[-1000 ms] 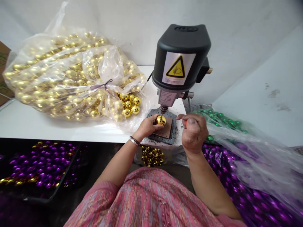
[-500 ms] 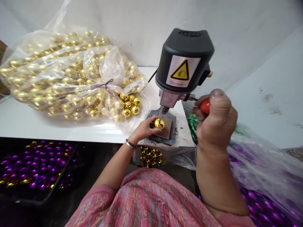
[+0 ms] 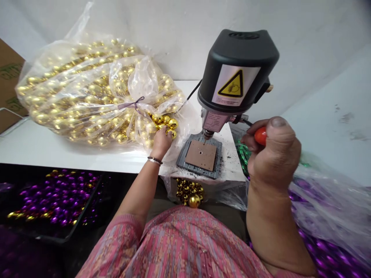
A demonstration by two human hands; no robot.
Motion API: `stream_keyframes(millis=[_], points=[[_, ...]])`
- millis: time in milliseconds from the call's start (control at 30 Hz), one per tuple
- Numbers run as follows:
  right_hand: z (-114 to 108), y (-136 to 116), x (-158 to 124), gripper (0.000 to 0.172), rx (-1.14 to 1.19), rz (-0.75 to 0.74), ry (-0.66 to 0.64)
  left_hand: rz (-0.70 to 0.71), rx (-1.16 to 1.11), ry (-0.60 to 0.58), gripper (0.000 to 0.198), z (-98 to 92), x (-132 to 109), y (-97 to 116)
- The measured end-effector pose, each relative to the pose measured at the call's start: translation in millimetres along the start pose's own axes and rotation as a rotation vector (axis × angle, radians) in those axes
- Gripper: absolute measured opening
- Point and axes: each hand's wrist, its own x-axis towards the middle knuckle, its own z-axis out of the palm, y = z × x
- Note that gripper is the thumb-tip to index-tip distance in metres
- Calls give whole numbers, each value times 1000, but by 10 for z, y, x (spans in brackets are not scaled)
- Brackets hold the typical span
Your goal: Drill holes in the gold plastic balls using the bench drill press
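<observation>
My left hand [image 3: 162, 141] reaches to several loose gold balls [image 3: 173, 123] at the mouth of a clear plastic bag [image 3: 142, 73]. Its fingers are apart over the balls, their tips partly hidden. My right hand [image 3: 274, 148] is wrapped round the red knob [image 3: 260, 136] of a lever on a black bench drill press [image 3: 240, 54]. Below the chuck, the bit points down at a brown board [image 3: 200, 155] with a small hole, on the grey drill base [image 3: 182, 158]. A gold ball [image 3: 194, 200] shows below the table's front edge, over more gold balls.
The bag, tied with a purple string, bulges with gold balls on the white table [image 3: 87, 156]. Purple balls [image 3: 60, 197] fill a dark container lower left. Plastic bags with purple contents [image 3: 327, 247] lie at right. A cardboard box [image 3: 10, 85] stands far left.
My left hand has let go of the gold ball on the board and moved left to the loose balls. A gold ball now appears below the table edge. My right hand keeps the knob.
</observation>
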Motion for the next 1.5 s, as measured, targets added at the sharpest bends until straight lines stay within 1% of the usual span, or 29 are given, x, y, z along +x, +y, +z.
stream_keyframes(millis=[67,133,200,267,333,400,467,533,600,667,733,800,867,1033,1233,1333,1433,1500], points=[[-7,15,-7,36,2,3,-1,-30,113,-15,25,36,131,-25],[-13,31,-15,37,7,6,7,-48,182,-86,25,70,194,-30],[-19,53,-24,38,-2,-2,5,-71,201,-148,29,93,196,-24],[-24,83,-34,39,-20,-18,-1,-72,174,-185,32,95,152,-17],[-25,117,-44,41,-39,-30,-2,-48,71,-198,37,70,76,-10],[-22,148,-53,42,-48,-39,6,-39,-129,-222,42,30,-21,7],[-16,166,-58,42,-46,-55,13,-52,-371,-292,43,-4,-128,41],[-11,166,-56,43,-52,-75,14,-74,-555,-406,44,-9,-231,93],[-11,150,-46,43,-65,-85,3,-95,-626,-501,48,18,-312,157],[-13,123,-28,43,-70,-85,-8,-72,-601,-547,54,66,-362,222],[-15,95,-4,43,-58,-83,-11,11,-525,-556,53,118,-386,280],[-13,72,20,44,-39,-81,-9,104,-452,-547,46,160,-395,325],[-11,58,38,44,-24,-79,-14,145,-389,-526,42,189,-402,360],[-14,35,47,43,-22,-73,-36,146,-221,-476,50,206,-451,457],[-30,-3,45,43,-23,-63,-62,184,-86,-490,63,222,-521,589],[-49,-8,38,42,-29,-51,-76,195,-102,-520,67,246,-529,597],[-93,27,-11,39,-66,-52,-106,198,-160,-555,60,254,-529,581],[-129,84,-70,36,-102,-74,-121,202,-171,-554,56,255,-530,570]])
